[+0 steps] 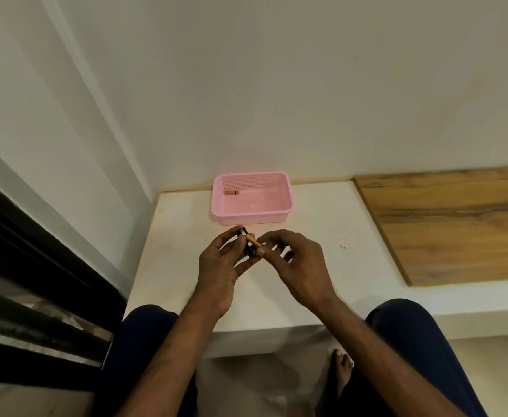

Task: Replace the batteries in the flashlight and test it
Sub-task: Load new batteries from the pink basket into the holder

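between the two hands, just above the white ledge, sits the work: a small black flashlight held in the left hand, fingers curled around its body, thumb on the near side. grip closed on it, firm by the look. the right hand pinches a copper-topped battery between thumb and forefinger; the other fingers are spread loose and hold nothing.

key relation: battery lies at the upper right side of the flashlight, touching or nearly touching it; contact cannot be confirmed. battery's long axis runs diagonally, far-left to near-right. the flashlight's axis looks steeper than that, so the two seem not yet in line. which end of the flashlight is open is hidden by the fingers. polarity markings too small to read.

judged step: loading a cell into the body. the right hand does the feeding and the left only steadies. next move likely calls for turning the battery until its axis matches the tube, then sliding it in. risk: cell slips from the fingertip pinch and rolls off the ledge.

beyond the grip, away from the person, a pink basket stands on the ledge. a second battery lies on its side inside, far-left corner, well apart from both hands. whether it is spent or fresh cannot be told.
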